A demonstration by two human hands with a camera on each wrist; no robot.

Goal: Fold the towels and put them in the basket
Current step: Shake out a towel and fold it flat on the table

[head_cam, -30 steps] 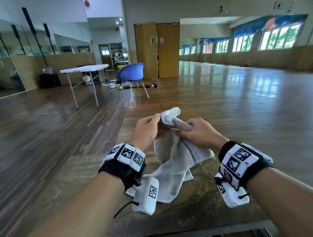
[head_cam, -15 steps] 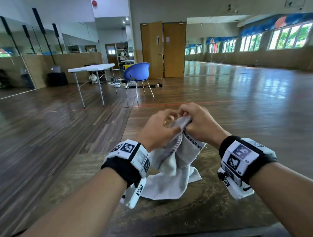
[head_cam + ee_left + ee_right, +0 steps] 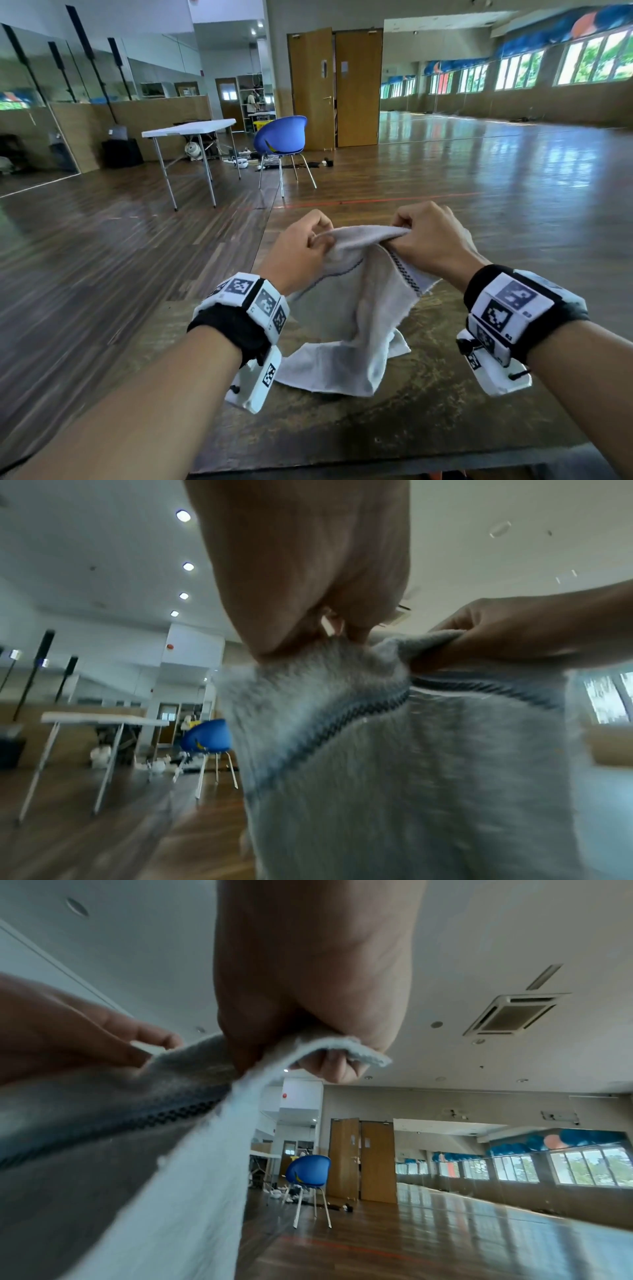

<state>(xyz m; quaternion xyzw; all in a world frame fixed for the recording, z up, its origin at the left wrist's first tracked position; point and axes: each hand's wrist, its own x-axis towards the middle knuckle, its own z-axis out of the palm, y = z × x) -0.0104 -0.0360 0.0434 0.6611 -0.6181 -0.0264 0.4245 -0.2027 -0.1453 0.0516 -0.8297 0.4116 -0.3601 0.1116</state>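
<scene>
Hands have drawn apart since half a second ago: then the knuckles were bunched together over a wad of cloth, now a short span of the towel's (image 3: 346, 308) upper edge is stretched between them. The left hand (image 3: 301, 248) pinches that edge with curled fingers, thumb against fingertips (image 3: 356, 631), as the left wrist view shows. The right hand (image 3: 431, 240) grips the other end in a closed fist, with a flap of hem poking out past its fingers (image 3: 334, 1066). Below both sets of fingers the cloth hangs in loose, twisted folds, its dark stitched stripe running down from the right fist, and the bottom part lies crumpled on the table (image 3: 428, 411) beneath the wrists.

I judge this to be the spreading step: an edge has been found and is being pulled taut so the towel can be opened flat. No fold is made yet, and no basket shows in any view, so most of the task remains.
</scene>
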